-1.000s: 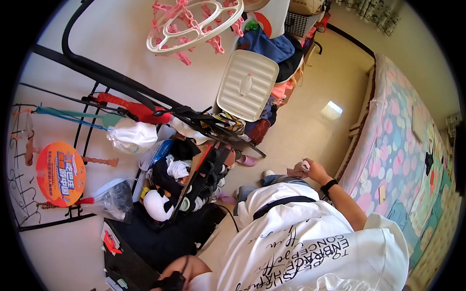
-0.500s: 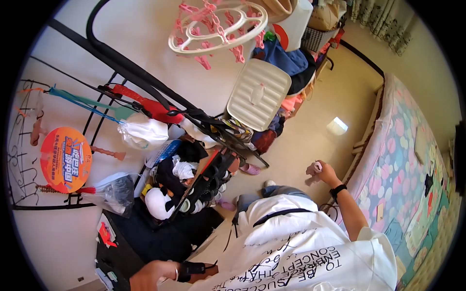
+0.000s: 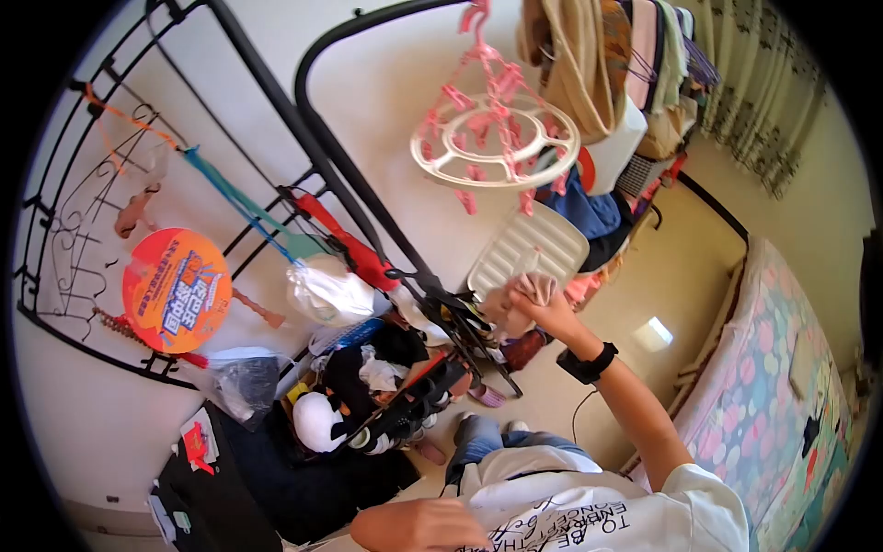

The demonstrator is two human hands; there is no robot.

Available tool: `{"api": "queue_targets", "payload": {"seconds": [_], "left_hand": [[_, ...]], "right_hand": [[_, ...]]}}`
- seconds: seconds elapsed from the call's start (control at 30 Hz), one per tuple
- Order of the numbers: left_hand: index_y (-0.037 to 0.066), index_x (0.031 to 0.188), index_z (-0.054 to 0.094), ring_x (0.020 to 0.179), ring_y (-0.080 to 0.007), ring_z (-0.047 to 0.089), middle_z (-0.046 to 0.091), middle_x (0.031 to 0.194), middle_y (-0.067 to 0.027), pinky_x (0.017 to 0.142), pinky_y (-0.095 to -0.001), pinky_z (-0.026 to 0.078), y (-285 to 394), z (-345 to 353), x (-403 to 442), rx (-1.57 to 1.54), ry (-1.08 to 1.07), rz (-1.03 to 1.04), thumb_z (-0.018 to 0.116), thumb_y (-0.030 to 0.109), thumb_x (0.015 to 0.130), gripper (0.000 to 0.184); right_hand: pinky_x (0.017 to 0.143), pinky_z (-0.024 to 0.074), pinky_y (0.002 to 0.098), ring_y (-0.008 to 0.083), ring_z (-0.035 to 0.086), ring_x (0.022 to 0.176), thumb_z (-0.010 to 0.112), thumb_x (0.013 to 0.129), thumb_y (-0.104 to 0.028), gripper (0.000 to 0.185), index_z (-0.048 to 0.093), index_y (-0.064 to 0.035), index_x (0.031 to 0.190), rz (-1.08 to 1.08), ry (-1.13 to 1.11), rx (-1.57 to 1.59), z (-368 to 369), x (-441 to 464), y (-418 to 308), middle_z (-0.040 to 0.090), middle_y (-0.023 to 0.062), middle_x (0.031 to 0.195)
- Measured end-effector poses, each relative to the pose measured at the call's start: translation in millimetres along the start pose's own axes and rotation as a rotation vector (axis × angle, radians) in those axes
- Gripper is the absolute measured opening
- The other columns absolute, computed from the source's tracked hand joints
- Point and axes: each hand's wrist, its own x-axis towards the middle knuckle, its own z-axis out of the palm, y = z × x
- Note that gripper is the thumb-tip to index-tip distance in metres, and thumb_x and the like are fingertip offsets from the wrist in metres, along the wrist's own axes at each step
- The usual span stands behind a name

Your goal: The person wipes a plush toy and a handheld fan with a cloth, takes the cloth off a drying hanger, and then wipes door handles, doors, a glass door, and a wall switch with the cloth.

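Note:
My right hand (image 3: 544, 308) is closed around a small, limp dusty-pink cloth item (image 3: 503, 311), whose exact kind I cannot make out. A dark band circles that wrist. The cloth hangs in front of the ribbed cream lid (image 3: 524, 248) and below a round white drying hanger (image 3: 497, 175) with pink pegs. Low in the view, my left hand (image 3: 418, 526) lies in front of my white shirt (image 3: 635, 515). It is smeared by motion, its fingers are unclear, and nothing shows in it.
A black metal frame (image 3: 276, 87) crosses the left side, with bags and a round orange sign (image 3: 177, 291) hung on it. Below are a white plush toy (image 3: 318, 421) and shoes. Clothes are piled behind the lid; a bed (image 3: 736, 368) stands at right.
My right hand has moved up and left with the cloth, from beside the bed to below the round hanger. My left hand has shifted right. The view has tilted up, showing more hanging clothes.

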Motion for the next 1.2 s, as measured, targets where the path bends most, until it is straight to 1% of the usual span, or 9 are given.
{"api": "queue_targets", "payload": {"seconds": [0.3, 0.47, 0.53, 0.7, 0.8, 0.83, 0.93, 1.03, 1.2], "left_hand": [[0.0, 0.117, 0.044, 0.093, -0.0212, 0.052, 0.053, 0.1, -0.0118, 0.083, -0.0306, 0.04, -38.8, -18.7, -30.3, -0.075, 0.214, -0.4, 0.05, 0.023, 0.088, 0.037], [0.0, 0.118, 0.043, 0.091, -0.0201, 0.053, 0.053, 0.096, -0.0125, 0.08, -0.0284, 0.041, -57.7, -40.0, -42.5, -0.135, 0.226, -0.423, 0.05, 0.022, 0.088, 0.037], [0.001, 0.118, 0.043, 0.089, -0.0202, 0.054, 0.054, 0.095, -0.0123, 0.079, -0.0287, 0.042, -55.4, -57.2, -44.8, -0.122, 0.217, -0.478, 0.051, 0.023, 0.088, 0.038], [-0.001, 0.118, 0.043, 0.093, -0.0181, 0.054, 0.055, 0.099, -0.0107, 0.082, -0.028, 0.042, -84.0, -76.6, -59.9, -0.128, 0.18, -0.477, 0.051, 0.018, 0.088, 0.036], [-0.001, 0.117, 0.044, 0.093, -0.0168, 0.054, 0.055, 0.1, -0.0108, 0.082, -0.0279, 0.042, -95.8, -88.5, -61.2, -0.2, 0.131, -0.54, 0.051, 0.016, 0.088, 0.034], [-0.001, 0.117, 0.044, 0.093, -0.0168, 0.054, 0.055, 0.1, -0.0108, 0.082, -0.0279, 0.042, -102.0, -91.5, -62.2, -0.203, 0.097, -0.535, 0.051, 0.016, 0.088, 0.034], [-0.001, 0.117, 0.044, 0.092, -0.0165, 0.054, 0.055, 0.1, -0.0104, 0.082, -0.0281, 0.043, -114.6, -104.7, -65.6, -0.237, 0.066, -0.545, 0.051, 0.014, 0.088, 0.034], [-0.001, 0.118, 0.044, 0.092, -0.0162, 0.054, 0.056, 0.101, -0.0103, 0.082, -0.0281, 0.043, -120.5, -126.9, -69.2, -0.229, 0.061, -0.528, 0.051, 0.013, 0.087, 0.034], [-0.001, 0.116, 0.045, 0.089, -0.0207, 0.056, 0.056, 0.099, -0.0129, 0.08, -0.0293, 0.043, -138.2, -149.9, -70.0, -0.221, 0.125, -0.496, 0.055, 0.019, 0.086, 0.037]], "right_hand": [[0.075, 0.042, 0.0265, 0.0135, 0.05, 0.086, 0.061, 0.081, -0.012, 0.043, 0.042, -0.0061, 0.119, -0.617, 0.256, 0.025, 139.0, 146.1, -92.0, 0.052, 0.0039, 0.091], [0.068, 0.0431, 0.0314, 0.0256, 0.053, 0.073, 0.064, 0.076, -0.019, 0.022, 0.056, -0.0051, 0.091, -0.141, 0.095, -0.284, 161.5, 157.1, -7.3, 0.055, 0.0119, 0.081], [0.069, 0.0472, 0.0319, 0.0293, 0.056, 0.08, 0.063, 0.076, -0.024, 0.022, 0.055, -0.0061, 0.085, -0.814, 0.312, -0.816, 159.9, 163.4, 97.9, 0.055, 0.0146, 0.088], [0.065, 0.0453, 0.0327, 0.0226, 0.057, 0.074, 0.069, 0.071, -0.019, 0.031, 0.053, -0.0017, 0.091, -0.119, 0.058, -0.23, 142.6, 127.2, 65.1, 0.056, 0.0109, 0.081], [0.073, 0.0454, 0.0314, 0.0244, 0.058, 0.081, 0.069, 0.071, -0.017, 0.034, 0.053, -0.0002, 0.096, -0.526, 0.071, -0.507, 143.8, 146.0, 33.8, 0.059, 0.0124, 0.091], [0.076, 0.0447, 0.0305, 0.0234, 0.055, 0.085, 0.06, 0.078, -0.009, 0.024, 0.053, -0.0005, 0.1, -0.045, 0.022, -0.031, 148.7, 138.5, -10.6, 0.055, 0.0113, 0.09], [0.076, 0.0454, 0.0333, 0.0258, 0.056, 0.088, 0.061, 0.077, -0.011, 0.025, 0.054, -0.0023, 0.1, -0.491, 0.195, -0.22, 140.6, 144.1, -33.5, 0.055, 0.012, 0.094], [0.069, 0.0463, 0.0339, 0.0251, 0.058, 0.081, 0.062, 0.077, -0.011, 0.024, 0.056, -0.0044, 0.099, -0.828, 1.094, -1.241, 114.8, 131.2, -36.8, 0.058, 0.0099, 0.092], [0.081, 0.0424, 0.0334, 0.0263, 0.052, 0.095, 0.068, 0.066, -0.005, 0.039, 0.055, -0.005, 0.103, -0.626, 0.855, -0.69, 48.8, 113.6, -66.9, 0.055, 0.0098, 0.1]]}}
